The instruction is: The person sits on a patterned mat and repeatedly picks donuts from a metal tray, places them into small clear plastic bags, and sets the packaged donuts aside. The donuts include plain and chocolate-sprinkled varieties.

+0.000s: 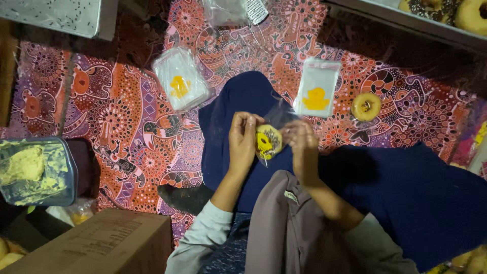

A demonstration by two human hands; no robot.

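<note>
My left hand (243,139) and my right hand (303,144) together hold a small clear plastic bag with a yellow print (269,142), and a round doughnut shows inside it. Both hands pinch the bag's sides above my lap, over dark blue cloth (243,96). A stack of matching clear bags with yellow prints (180,83) lies on the patterned mat to the upper left. Another stack of such bags (317,87) lies just beyond my right hand. A bare glazed doughnut (366,106) rests on the mat to the right.
A patterned red and purple mat (122,116) covers the floor. A tub of pale dough or cream (35,170) stands at left, a cardboard box (96,243) at lower left. A tray with doughnuts (446,12) is at top right. More doughnuts (469,261) sit at bottom right.
</note>
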